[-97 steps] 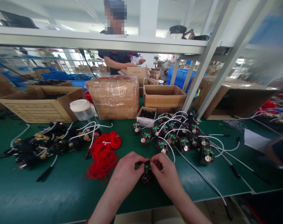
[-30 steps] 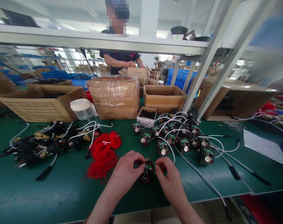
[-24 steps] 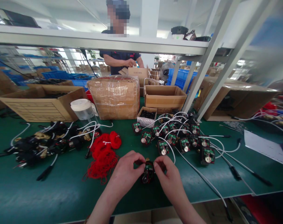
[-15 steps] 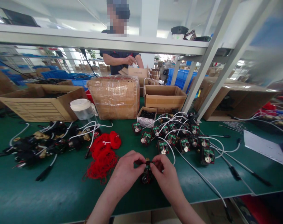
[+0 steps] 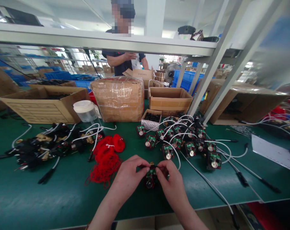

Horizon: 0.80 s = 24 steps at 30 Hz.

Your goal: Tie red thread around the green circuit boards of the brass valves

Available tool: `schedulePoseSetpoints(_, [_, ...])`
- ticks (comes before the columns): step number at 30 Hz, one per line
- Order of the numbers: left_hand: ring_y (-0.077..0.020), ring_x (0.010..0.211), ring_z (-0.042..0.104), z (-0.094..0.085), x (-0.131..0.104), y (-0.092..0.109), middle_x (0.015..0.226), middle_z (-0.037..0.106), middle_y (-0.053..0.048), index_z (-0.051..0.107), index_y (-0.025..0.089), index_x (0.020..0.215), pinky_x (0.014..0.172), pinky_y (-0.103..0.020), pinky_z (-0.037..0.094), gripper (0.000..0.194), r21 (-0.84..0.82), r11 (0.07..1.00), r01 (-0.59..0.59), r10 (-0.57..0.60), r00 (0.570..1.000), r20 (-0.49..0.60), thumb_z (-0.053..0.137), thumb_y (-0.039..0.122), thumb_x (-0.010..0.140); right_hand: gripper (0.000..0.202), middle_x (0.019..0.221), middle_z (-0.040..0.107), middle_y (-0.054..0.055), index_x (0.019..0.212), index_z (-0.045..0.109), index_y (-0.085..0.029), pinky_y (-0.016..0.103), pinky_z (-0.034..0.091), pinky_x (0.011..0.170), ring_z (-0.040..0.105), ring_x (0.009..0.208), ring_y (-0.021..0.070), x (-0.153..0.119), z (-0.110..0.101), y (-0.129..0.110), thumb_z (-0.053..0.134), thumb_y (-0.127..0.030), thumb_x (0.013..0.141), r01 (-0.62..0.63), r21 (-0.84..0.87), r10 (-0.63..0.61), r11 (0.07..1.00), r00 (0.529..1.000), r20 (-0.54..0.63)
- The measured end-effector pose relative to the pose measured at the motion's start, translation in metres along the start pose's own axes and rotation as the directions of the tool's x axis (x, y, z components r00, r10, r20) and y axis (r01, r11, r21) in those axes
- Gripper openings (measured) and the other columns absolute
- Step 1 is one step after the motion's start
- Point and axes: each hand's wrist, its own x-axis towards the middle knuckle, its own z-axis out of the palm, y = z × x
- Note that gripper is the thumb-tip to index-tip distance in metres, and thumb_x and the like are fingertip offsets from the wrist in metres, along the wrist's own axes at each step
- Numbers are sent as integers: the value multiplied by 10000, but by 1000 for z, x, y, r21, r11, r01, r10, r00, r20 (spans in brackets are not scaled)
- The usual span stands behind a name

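Note:
My left hand [image 5: 131, 174] and my right hand [image 5: 170, 177] meet over the near middle of the bench, thumbs and forefingers pinched. Between the fingertips is a small black part [image 5: 153, 167], too small to identify. It sits at the far edge of a black assembly with a green circuit board [image 5: 150, 175] and a round dark piece facing me. A bit of brass-coloured metal shows just beyond the fingers. To the left of my left hand lies a heap of red string or thin wire [image 5: 104, 164].
Circuit-board assemblies with white cables [image 5: 177, 143] crowd the right; brass-and-black assemblies [image 5: 46, 145] are piled at left. A small box of black parts [image 5: 151, 123], a plastic jar [image 5: 85, 111] and cartons [image 5: 119, 102] stand behind. A co-worker [image 5: 122, 62] stands beyond the shelf frame [image 5: 135, 46].
My hands keep their pinch with almost no movement, and more of the green board shows between them. The co-worker's hand has lifted slightly. The whole view has shifted a little.

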Motion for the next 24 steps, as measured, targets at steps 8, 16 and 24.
schedulePoseSetpoints(8, [-222, 998, 699, -4, -8, -12, 1023, 782, -7, 769, 284, 951, 942, -365, 513, 220, -31, 999, 29, -30, 999, -18, 564, 256, 877, 91, 929, 602, 43, 948, 601, -227, 325, 469, 728, 604, 818, 203, -2, 2, -4, 517, -202, 974, 148, -167, -155, 975, 987, -31])
schedulePoseSetpoints(16, [-211, 934, 689, -3, 2, 9, 947, 743, -5, 774, 280, 888, 881, -330, 512, 131, 63, 998, 2, -2, 1000, 13, 677, 253, 805, 124, 894, 607, 29, 955, 633, -234, 293, 484, 691, 612, 778, 187, -1, 3, -7, 538, -153, 953, 155, -99, -160, 983, 986, -48])
schedulePoseSetpoints(24, [-198, 881, 682, 5, 8, 16, 895, 731, -12, 772, 252, 818, 834, -314, 491, 139, 176, 984, -22, 14, 999, 45, 656, 178, 803, 88, 850, 591, 9, 913, 629, -229, 269, 452, 632, 580, 704, 168, 2, 4, -5, 573, -164, 932, 108, -34, -109, 994, 993, -42])
